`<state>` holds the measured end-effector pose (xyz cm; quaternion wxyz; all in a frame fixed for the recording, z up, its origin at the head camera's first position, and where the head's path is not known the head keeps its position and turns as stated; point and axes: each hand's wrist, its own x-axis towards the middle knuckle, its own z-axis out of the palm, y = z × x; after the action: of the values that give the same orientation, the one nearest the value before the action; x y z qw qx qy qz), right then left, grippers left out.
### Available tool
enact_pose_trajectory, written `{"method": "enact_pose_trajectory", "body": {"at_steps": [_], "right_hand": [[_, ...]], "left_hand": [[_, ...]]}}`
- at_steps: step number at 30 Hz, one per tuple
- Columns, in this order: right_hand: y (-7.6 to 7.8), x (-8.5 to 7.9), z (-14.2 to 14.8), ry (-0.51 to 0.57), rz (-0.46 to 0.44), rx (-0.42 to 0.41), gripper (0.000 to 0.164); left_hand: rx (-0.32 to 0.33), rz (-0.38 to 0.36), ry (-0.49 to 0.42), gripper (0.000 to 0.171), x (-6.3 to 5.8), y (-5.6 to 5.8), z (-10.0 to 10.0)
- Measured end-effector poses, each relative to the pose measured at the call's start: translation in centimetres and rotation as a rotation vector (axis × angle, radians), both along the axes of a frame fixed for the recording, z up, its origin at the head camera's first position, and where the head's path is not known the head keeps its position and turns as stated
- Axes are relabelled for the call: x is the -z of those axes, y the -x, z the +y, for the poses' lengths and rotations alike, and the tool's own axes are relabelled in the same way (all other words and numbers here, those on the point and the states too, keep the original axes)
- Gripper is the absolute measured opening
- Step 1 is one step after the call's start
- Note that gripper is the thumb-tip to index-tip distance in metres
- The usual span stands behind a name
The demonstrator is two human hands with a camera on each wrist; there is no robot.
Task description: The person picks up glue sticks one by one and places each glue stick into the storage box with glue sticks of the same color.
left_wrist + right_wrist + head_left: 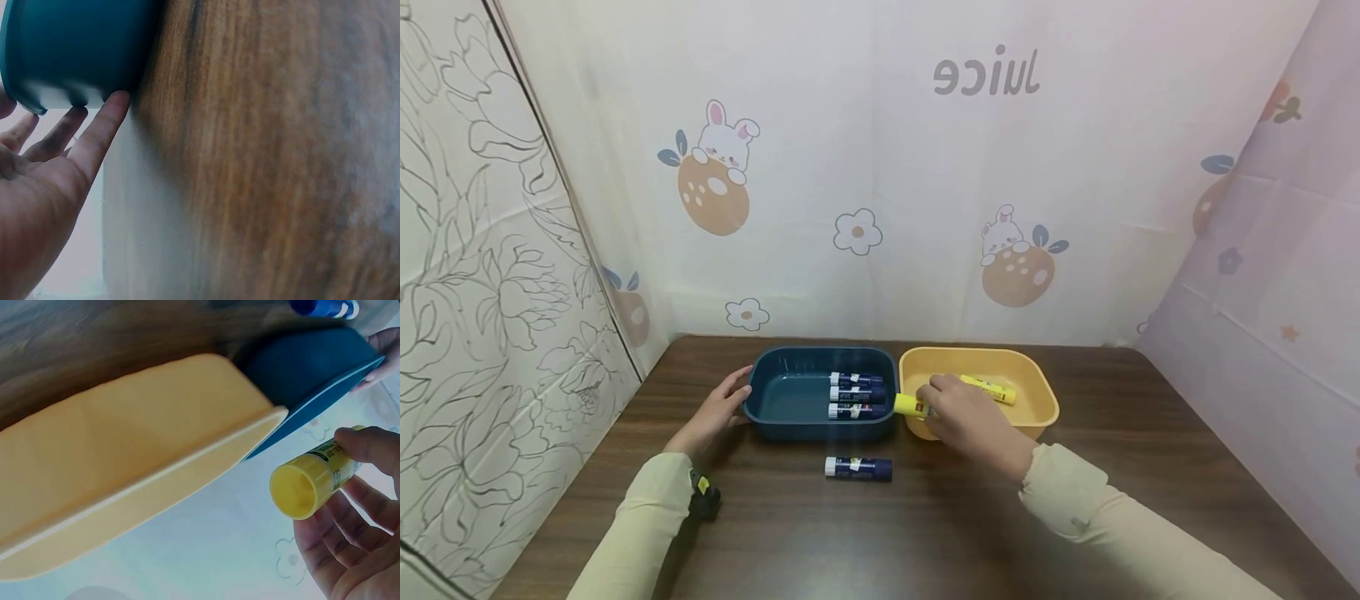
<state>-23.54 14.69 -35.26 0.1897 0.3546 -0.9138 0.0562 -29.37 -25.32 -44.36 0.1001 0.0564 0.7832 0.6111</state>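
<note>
My right hand (pixel 966 417) pinches a yellow glue stick (pixel 912 406) between thumb and fingers, above the left side of the yellow bin (pixel 1047 408). In the right wrist view the glue stick (pixel 306 481) points its round yellow end toward the camera. Inside the yellow bin lies another yellow glue stick (pixel 991 390). With fairly straight fingers, my left hand (pixel 718 408) touches the left outer wall of the dark blue bin (pixel 775 428). That bin holds three dark blue glue sticks with white ends (pixel 856 394), side by side.
One more dark blue glue stick (pixel 859 468) lies on the brown wooden table (pixel 820 542), in front of the blue bin. The two bins stand side by side near the table's back edge. A printed curtain (pixel 880 167) hangs behind them.
</note>
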Motion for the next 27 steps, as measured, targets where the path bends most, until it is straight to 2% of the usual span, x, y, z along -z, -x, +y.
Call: {"method": "enact_pose_trajectory", "body": {"at_steps": [7, 14, 17, 21, 27], "right_hand": [[2.3, 0.0, 1.7, 0.035, 0.061, 0.010, 0.020], [5.3, 1.7, 3.5, 0.062, 0.055, 0.057, 0.021], [6.7, 2.6, 4.0, 0.050, 0.023, 0.086, 0.021], [8.3, 3.8, 4.4, 0.025, -0.053, 0.169, 0.021], [9.9, 5.6, 4.7, 0.018, -0.102, 0.245, 0.017]], "left_hand": [[-0.006, -0.005, -0.009, 0.055, -0.3, -0.2, 0.0], [-0.006, -0.012, -0.018, 0.054, -0.4, -0.1, 0.0], [-0.009, -0.015, -0.019, 0.054, -0.3, 0.1, -0.1], [-0.006, -0.016, -0.024, 0.054, -0.1, 0.2, -0.1], [-0.006, -0.016, -0.028, 0.053, -0.1, 0.0, 0.1]]}}
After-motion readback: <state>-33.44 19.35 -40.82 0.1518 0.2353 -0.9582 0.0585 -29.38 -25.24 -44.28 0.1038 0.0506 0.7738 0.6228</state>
